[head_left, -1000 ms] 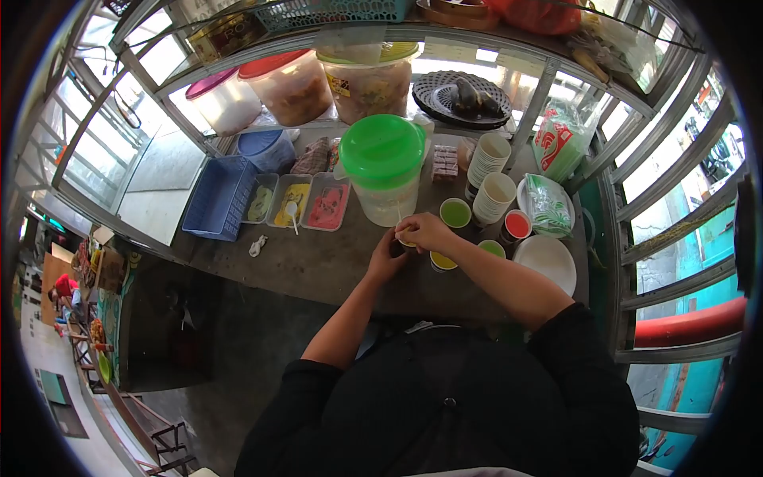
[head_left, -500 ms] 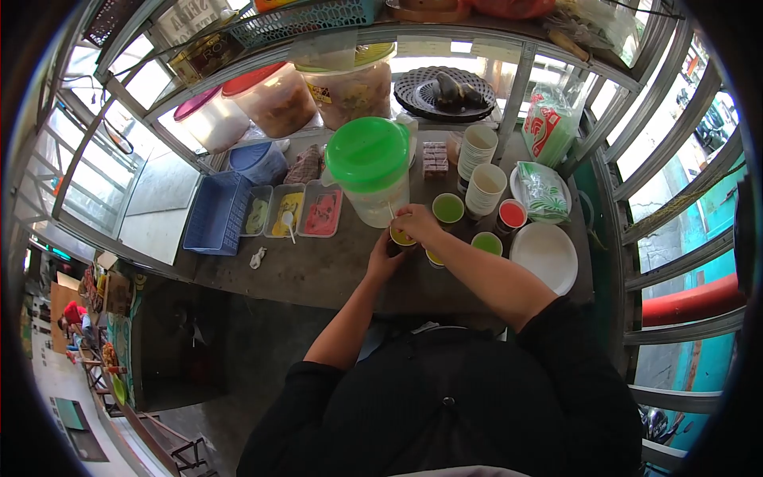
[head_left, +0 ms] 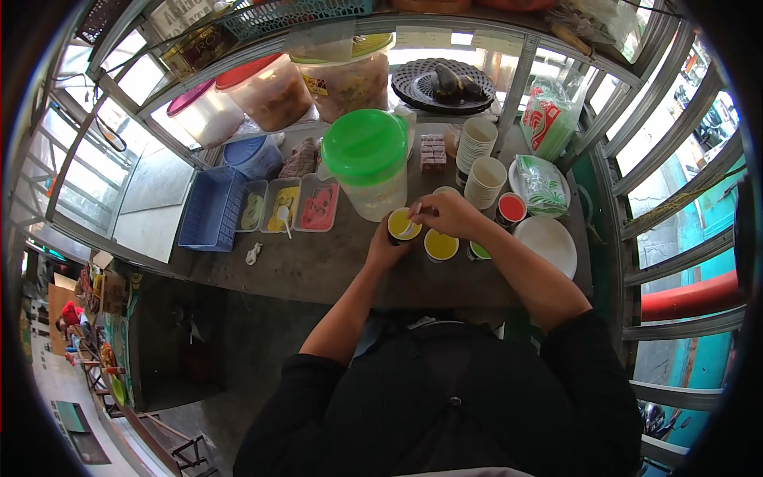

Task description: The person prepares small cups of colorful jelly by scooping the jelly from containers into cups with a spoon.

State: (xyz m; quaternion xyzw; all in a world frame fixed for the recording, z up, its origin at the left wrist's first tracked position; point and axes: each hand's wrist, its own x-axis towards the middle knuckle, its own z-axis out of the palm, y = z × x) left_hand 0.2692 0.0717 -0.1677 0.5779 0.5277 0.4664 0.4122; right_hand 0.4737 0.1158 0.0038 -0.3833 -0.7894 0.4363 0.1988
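My left hand (head_left: 387, 248) is wrapped around a paper cup of yellow liquid (head_left: 400, 223), near the front of the counter. Over that cup, my right hand (head_left: 447, 213) pinches a thin pale spoon (head_left: 410, 226) whose lower end dips into the liquid. A second cup of yellow liquid (head_left: 440, 246) stands just right of the held one. Beneath my right forearm, a cup of green liquid (head_left: 478, 250) is partly covered. Another cup behind my right hand shows only its rim. A cup of red liquid (head_left: 511, 208) stands farther right.
A green-lidded pitcher (head_left: 366, 151) stands directly behind the held cup. Stacked paper cups (head_left: 485, 181) and white plates (head_left: 547, 245) are to the right. Open tubs of pink (head_left: 319, 208) and yellow (head_left: 280, 203) food sit left, beside a blue basket (head_left: 213, 208).
My right hand has shifted right and slightly up, and the spoon now leans instead of standing upright. More of the held cup's yellow liquid shows, and the second yellow cup is uncovered.
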